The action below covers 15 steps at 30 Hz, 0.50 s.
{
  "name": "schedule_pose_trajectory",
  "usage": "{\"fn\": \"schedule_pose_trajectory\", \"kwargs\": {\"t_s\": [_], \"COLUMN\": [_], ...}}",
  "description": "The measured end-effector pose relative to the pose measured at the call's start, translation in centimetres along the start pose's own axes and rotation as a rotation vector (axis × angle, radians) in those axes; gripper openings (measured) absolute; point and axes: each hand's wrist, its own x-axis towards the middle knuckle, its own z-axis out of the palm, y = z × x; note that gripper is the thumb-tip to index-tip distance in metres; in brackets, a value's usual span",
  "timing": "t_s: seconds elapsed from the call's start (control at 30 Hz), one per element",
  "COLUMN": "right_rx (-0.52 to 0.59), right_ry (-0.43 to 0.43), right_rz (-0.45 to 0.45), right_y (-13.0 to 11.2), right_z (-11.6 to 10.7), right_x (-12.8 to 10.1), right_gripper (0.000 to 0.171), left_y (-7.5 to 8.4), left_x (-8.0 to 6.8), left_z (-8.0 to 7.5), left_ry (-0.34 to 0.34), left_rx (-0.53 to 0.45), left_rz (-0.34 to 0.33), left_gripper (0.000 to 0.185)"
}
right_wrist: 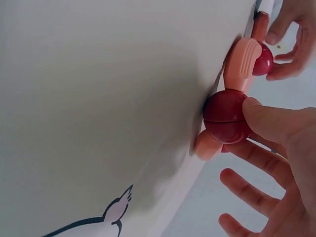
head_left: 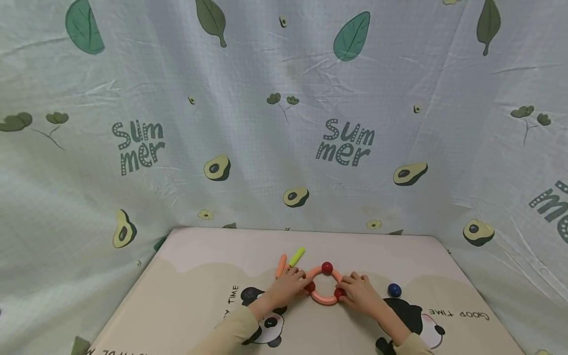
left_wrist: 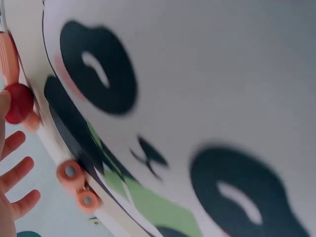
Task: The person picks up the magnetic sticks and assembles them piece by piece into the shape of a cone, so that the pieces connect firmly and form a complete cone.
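Note:
On the table lies a ring of curved orange pieces joined by red balls, one of them the far ball. My left hand holds the left red ball with its thumb against it and the other fingers spread beyond. At the ring's near right side my right hand pinches another red ball between thumb and index finger, its remaining fingers loose. An orange curved piece runs between the two held balls. The hands partly cover the ring's sides in the head view.
Beyond my left hand lie an orange rod and a yellow-green rod. A dark blue ball sits to the right of my right hand. The table has a panda-print cover, and a patterned cloth hangs behind it.

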Motion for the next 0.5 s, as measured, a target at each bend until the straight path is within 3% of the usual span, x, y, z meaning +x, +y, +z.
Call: {"fn": "schedule_pose_trajectory", "kwargs": {"t_s": [0.27, 0.5], "right_rx": [0.023, 0.016], "right_ry": [0.003, 0.019], "right_rz": [0.008, -0.001], "right_y": [0.1, 0.1], "right_z": [-0.1, 0.0], "right_x": [-0.2, -0.2], "right_gripper": [0.021, 0.018], "left_y": [-2.0, -3.6], "left_x": [-0.3, -0.6], "left_z": [-0.4, -0.2], "left_ry": [-0.019, 0.027], "left_rx": [0.084, 0.101], "left_rz": [-0.027, -0.016], "left_gripper": [0.024, 0.019]}}
